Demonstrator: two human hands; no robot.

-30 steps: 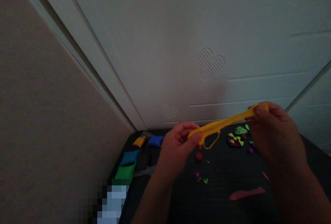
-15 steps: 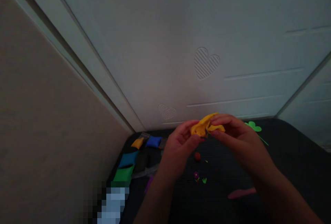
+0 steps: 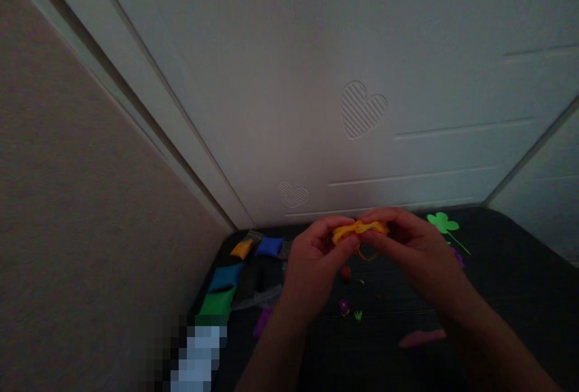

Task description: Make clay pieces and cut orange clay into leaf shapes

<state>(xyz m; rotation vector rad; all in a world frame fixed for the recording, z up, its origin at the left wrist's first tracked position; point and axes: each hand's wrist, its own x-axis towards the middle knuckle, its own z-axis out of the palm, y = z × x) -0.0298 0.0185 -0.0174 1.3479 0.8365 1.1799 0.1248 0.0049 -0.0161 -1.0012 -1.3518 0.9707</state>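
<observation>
A lump of yellow modelling clay point(image 3: 360, 228) is pinched between both hands, above the far part of the dark table. My left hand point(image 3: 319, 253) grips its left end with thumb and fingers. My right hand point(image 3: 414, 244) is closed on its right end. A thin yellow strand point(image 3: 367, 256) hangs below the lump. On the table beneath lie a small reddish-brown ball point(image 3: 346, 274), a small purple flower-like piece point(image 3: 344, 307) and a tiny green leafy piece point(image 3: 358, 315).
Packets of clay line the table's left side: orange point(image 3: 242, 249), blue point(image 3: 269, 246), teal point(image 3: 225, 277) and green point(image 3: 218, 304). A green clover shape point(image 3: 443, 222) on a stem lies back right. A pink tool point(image 3: 422, 337) lies near my right forearm. The white panel point(image 3: 307, 108) rises behind the table.
The yellow clay has gone from a torn, spread-out shape to a flatter, pressed-together strip with a strand dangling. My hands have come closer together.
</observation>
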